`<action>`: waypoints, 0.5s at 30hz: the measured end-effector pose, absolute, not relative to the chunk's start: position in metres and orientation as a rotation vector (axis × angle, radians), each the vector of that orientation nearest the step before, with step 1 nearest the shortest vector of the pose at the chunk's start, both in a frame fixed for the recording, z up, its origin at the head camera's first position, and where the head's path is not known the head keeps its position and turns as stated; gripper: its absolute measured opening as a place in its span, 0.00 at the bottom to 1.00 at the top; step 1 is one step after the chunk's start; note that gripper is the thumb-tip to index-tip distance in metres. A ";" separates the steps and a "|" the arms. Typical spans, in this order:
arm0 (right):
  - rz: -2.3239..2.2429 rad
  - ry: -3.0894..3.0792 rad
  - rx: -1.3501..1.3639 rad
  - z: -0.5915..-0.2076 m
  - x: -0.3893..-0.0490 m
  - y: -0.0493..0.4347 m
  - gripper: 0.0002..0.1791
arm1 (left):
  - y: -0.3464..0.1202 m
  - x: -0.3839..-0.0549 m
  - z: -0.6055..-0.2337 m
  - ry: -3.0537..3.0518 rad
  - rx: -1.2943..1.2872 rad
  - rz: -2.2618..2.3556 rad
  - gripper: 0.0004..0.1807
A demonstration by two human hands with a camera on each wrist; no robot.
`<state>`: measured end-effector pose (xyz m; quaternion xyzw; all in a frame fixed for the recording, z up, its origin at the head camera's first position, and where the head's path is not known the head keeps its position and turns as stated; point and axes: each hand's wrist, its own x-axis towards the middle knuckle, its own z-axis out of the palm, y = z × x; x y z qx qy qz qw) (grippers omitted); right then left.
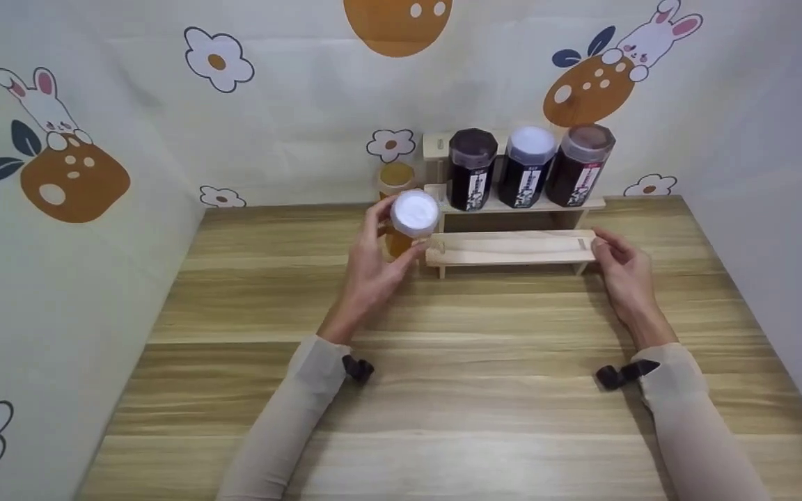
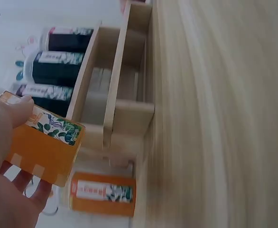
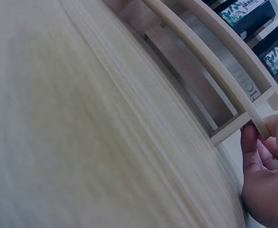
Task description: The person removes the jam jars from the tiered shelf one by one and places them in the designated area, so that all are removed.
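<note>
My left hand (image 1: 372, 268) grips a jar (image 2: 46, 142) with orange contents and a white lid, thumb on one side and fingers on the other. In the head view it is held up at the left end of the wooden tiered rack (image 1: 512, 248). At that rack's right end, my right hand (image 1: 627, 271) pinches the end of the low front step between thumb and fingers. Three dark jars (image 1: 528, 167) with labels stand in a row on the step behind. A second orange jar (image 2: 103, 194) stands on the table beside the rack, partly hidden behind the held one in the head view.
The rack stands on a wood-grain table (image 1: 443, 390) near its back edge. A cloth backdrop (image 1: 289, 104) printed with rabbits, oranges and flowers rises behind and on both sides. Part of the rack's top tier (image 1: 436, 146) shows behind the dark jars.
</note>
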<state>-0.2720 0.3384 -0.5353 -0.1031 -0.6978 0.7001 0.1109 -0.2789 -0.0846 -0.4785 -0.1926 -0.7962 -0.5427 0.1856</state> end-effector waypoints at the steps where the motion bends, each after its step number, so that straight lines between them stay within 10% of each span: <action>1: 2.062 -2.043 -0.302 -0.535 -0.272 0.338 0.29 | -0.090 -0.282 -0.479 -2.244 -0.521 -1.532 0.48; 15: 2.057 -2.047 -0.318 -0.535 -0.272 0.336 0.28 | -0.145 -0.335 -0.505 -2.395 -0.090 -1.501 0.47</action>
